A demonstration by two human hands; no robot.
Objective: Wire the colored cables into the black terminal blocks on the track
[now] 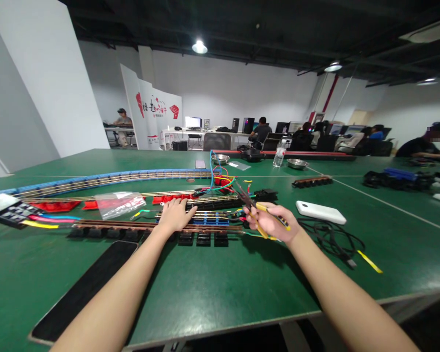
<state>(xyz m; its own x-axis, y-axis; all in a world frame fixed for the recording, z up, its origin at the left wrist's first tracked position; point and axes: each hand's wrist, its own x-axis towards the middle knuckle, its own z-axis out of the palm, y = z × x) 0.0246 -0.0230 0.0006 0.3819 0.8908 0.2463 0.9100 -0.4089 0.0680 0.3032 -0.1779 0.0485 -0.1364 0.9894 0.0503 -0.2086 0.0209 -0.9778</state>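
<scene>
My left hand lies palm down across the rail strips in the middle of the table, fingers stretched out and apart. Under and beside it are a black rail strip, a short blue rail piece and a long copper-coloured rail strip on black blocks. In my right hand is a pair of scissors with yellow and black handles, blades pointing away and to the left. Just left of the scissors, coloured wires loop up near a red block. Thin green and yellow wires pass below my right hand.
A curved blue track runs along the back left. Nearby are a plastic bag, a black tablet-like slab, a white power bank, black cables, a water bottle and a metal bowl. People sit farther off.
</scene>
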